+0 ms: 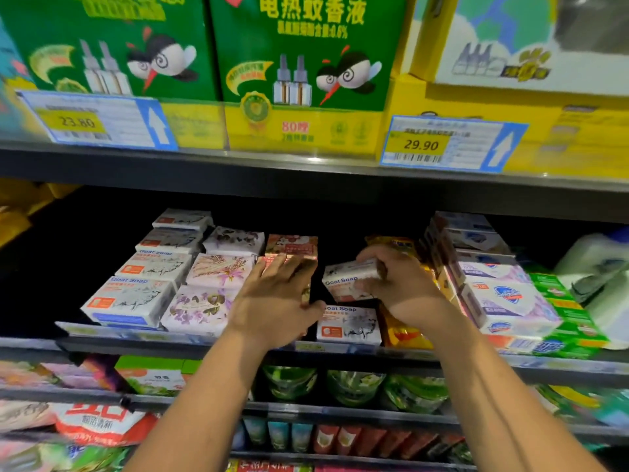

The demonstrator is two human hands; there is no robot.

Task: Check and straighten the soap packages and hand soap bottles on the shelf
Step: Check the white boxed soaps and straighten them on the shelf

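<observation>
White soap box [350, 279], marked Goat Soap, is gripped by the right hand [403, 289], fingers curled over its far edge, and is held tilted above a second box [349, 327] lying at the shelf [136, 345] front. The left hand [275, 303] is laid flat, fingers spread, on the reddish packs [291, 245] beside it.

Dark metal shelf edge [306, 175] runs just above left hand [272, 301] & right hand [405, 287]. On it, green boxes [299, 52] over left hand, yellow boxes [544, 131] up right. Price tags: 23.80 tag [98, 120] far upper left, 29.90 tag [449, 144] above right hand. Shelf back [102, 233] black, in shadow. Below wrists, lower shelves [340, 415] w/ green pouches [354, 386].
</observation>
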